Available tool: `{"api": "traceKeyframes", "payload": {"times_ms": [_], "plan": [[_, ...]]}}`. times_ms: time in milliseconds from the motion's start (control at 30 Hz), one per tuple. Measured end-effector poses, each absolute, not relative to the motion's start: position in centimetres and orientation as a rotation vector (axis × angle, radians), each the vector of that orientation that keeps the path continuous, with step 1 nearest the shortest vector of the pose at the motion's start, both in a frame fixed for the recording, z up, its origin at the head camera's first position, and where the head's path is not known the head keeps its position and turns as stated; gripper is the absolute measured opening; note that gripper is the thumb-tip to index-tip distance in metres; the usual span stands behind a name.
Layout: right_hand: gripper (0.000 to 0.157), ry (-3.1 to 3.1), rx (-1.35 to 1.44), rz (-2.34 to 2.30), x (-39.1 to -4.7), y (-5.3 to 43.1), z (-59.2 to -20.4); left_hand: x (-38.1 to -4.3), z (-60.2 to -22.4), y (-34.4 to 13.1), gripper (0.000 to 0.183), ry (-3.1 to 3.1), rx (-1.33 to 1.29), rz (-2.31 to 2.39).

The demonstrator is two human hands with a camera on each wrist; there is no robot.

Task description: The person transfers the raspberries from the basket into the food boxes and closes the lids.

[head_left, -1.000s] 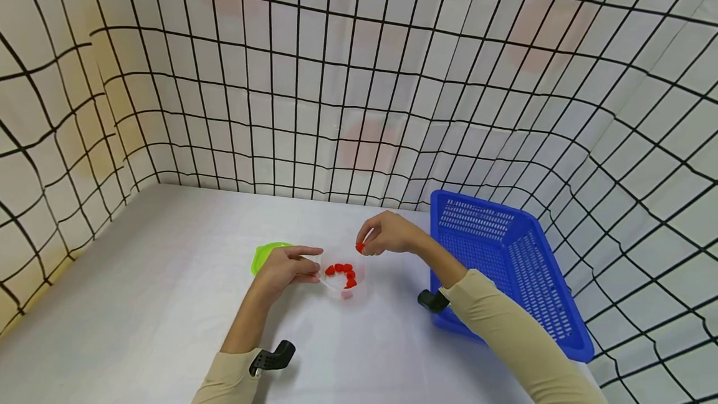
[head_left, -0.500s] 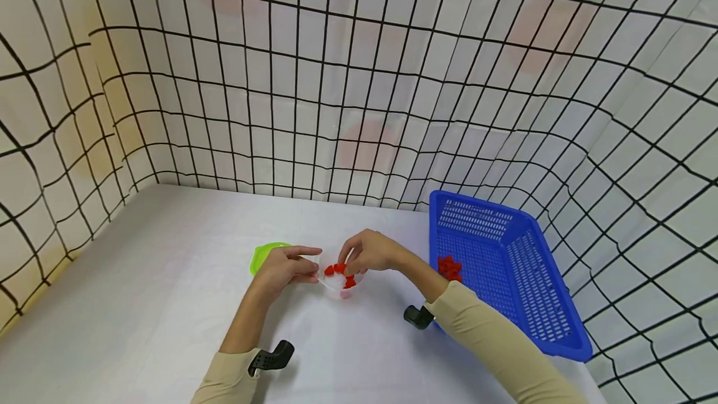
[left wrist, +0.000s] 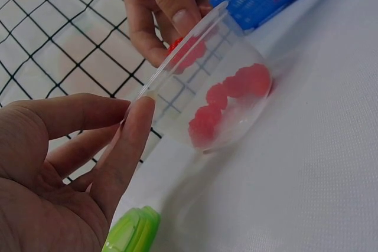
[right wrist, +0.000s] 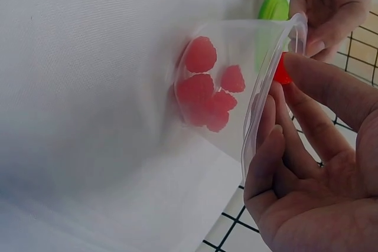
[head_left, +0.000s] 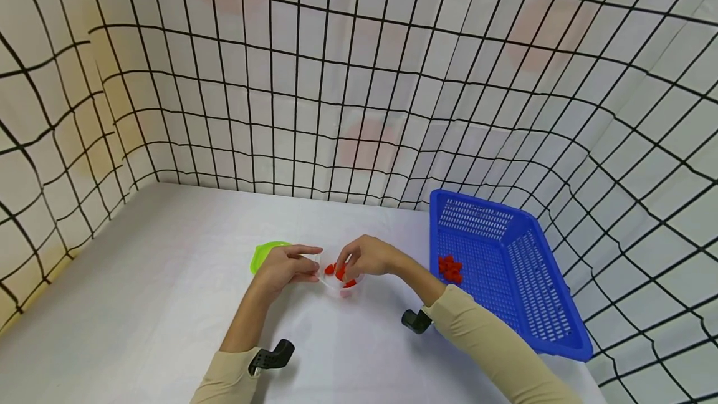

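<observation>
My left hand [head_left: 283, 269] pinches the rim of a clear plastic cup [left wrist: 171, 113] between thumb and fingers. Several red raspberries [right wrist: 201, 54] lie at the bottom of the cup, seen through its wall. Fingertips of my right hand [head_left: 370, 255] are at the cup's mouth, pinching one more raspberry [right wrist: 283, 70] just at the rim. In the head view the right fingers cover part of the cup and some of its fruit. Behind the left hand lies a bright green lid-like piece [head_left: 261, 259], partly hidden by that hand.
To the right stands a blue perforated plastic basket [head_left: 499, 267], with a small cluster of red raspberries [head_left: 450, 269] at its left side. White cloth [head_left: 168, 304] covers the table. Black netting [head_left: 336, 80] rises around the back and both sides.
My right hand has come left and down to the cup with a raspberry. Its forearm no longer covers the raspberries in the basket. My left hand keeps its place on the rim.
</observation>
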State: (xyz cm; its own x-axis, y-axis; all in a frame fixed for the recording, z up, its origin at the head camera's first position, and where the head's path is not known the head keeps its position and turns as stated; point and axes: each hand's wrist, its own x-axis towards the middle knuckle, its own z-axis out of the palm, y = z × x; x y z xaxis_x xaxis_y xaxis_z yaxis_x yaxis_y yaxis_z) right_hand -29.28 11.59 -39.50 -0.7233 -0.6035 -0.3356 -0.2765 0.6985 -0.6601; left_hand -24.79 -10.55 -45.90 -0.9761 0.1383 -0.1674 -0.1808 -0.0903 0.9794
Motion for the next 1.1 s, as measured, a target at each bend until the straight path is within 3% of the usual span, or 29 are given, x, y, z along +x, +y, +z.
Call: {"api": "traceKeyframes", "payload": {"times_ms": [1100], "plan": [[0.015,2.336,-0.698,-0.764,-29.35,11.64,-39.86,-24.66,-45.92,-10.56,0.039,1.957,-0.026,2.182]]}}
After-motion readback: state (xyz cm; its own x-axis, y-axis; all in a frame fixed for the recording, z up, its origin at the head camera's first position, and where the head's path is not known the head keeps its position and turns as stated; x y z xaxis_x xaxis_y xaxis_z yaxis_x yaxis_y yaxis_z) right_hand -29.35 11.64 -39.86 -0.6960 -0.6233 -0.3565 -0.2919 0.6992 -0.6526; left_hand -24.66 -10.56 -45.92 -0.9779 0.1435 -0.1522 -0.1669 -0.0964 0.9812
